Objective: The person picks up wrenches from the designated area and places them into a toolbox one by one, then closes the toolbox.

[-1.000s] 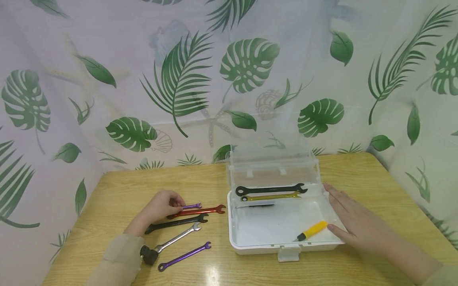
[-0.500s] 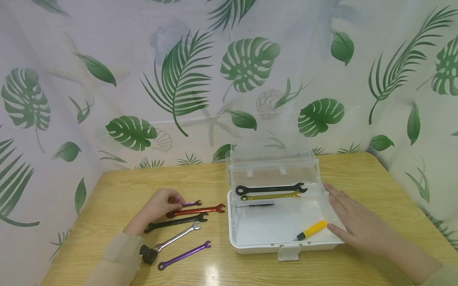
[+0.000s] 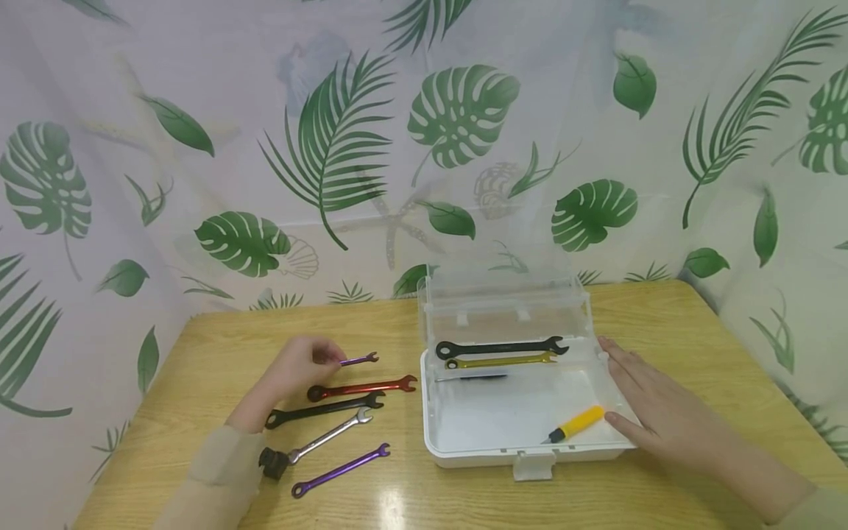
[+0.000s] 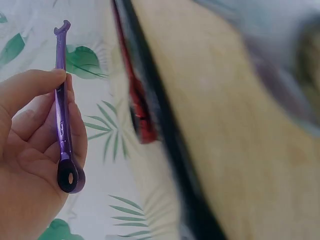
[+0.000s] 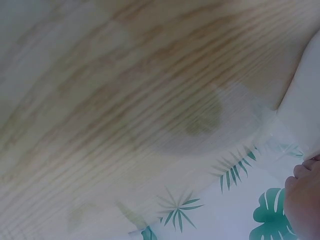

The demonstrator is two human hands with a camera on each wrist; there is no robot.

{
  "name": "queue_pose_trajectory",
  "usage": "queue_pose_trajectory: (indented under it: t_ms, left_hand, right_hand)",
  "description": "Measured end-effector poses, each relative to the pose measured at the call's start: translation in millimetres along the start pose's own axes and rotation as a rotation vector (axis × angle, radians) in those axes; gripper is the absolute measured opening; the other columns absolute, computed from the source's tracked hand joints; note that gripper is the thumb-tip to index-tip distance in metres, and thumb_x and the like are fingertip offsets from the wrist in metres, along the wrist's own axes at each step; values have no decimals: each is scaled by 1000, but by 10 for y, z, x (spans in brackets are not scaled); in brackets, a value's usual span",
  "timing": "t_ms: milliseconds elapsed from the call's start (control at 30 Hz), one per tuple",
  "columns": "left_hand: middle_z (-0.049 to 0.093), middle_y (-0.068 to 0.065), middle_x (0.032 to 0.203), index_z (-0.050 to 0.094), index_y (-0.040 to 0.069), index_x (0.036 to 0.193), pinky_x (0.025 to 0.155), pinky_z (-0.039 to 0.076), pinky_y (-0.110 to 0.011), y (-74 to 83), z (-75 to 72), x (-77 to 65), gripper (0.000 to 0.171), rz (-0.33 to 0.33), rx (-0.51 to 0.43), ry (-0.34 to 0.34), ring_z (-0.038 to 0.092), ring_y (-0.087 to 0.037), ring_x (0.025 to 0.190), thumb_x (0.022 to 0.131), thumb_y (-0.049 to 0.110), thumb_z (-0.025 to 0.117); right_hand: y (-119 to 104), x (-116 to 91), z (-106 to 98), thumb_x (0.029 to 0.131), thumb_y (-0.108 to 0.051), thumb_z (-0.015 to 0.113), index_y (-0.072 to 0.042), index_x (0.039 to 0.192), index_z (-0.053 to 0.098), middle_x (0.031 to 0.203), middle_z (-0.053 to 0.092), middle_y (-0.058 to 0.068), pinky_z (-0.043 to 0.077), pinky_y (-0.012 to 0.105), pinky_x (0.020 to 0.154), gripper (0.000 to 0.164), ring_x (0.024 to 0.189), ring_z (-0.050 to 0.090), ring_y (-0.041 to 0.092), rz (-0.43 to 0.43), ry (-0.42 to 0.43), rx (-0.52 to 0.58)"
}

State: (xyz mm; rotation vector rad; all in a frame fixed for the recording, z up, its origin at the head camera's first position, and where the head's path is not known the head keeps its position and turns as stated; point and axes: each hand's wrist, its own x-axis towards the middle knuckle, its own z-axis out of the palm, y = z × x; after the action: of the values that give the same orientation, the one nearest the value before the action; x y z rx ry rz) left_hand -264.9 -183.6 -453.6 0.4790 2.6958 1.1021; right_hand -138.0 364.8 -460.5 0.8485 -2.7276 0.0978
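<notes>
My left hand (image 3: 301, 372) pinches a small purple combination wrench (image 4: 62, 110) between thumb and fingers. Its open end points away from the palm and its ring end lies by the base of the hand. Just below that hand in the head view, a red wrench (image 3: 364, 387) lies on the table, then a black wrench (image 3: 324, 410), a silver wrench (image 3: 331, 436) and a longer purple wrench (image 3: 341, 471). My right hand (image 3: 669, 412) rests with straight fingers along the right side of a white toolbox (image 3: 464, 462).
The toolbox's clear lid (image 3: 506, 294) stands raised at the back. Inside are a black wrench (image 3: 503, 347), a yellow wrench (image 3: 503, 361), a thin dark-handled tool (image 3: 483, 377) and a yellow-handled tool (image 3: 576, 425). A leaf-print sheet (image 3: 450, 228) hangs behind the wooden table (image 3: 464, 504).
The left hand has lifted the small purple wrench up and away from the red wrench. The right hand has stayed at the toolbox's side.
</notes>
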Motion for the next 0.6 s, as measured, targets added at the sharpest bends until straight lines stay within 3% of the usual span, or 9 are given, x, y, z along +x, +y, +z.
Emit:
queue_pose_trajectory:
  t_ms: [367,600]
  left_hand:
    - [75,-9,91,79,3,96,76,55,-29,331,-60,28,7,56,35,56,64,-16,82,94,0,73]
    - [77,-8,94,79,5,97,78,56,-29,538,-53,15,8,87,15,42,64,-15,83,95,2,72]
  right_hand:
    - [-7,8,-13,101,-38,69,12,156,40,179,17,12,-8,11,128,80,162,-11,-3,-4,5,0]
    - [-8,3,-12,100,-38,70,11,157,39,178,19,14,-11,10,127,81,161,-11,-4,22,-21,-10]
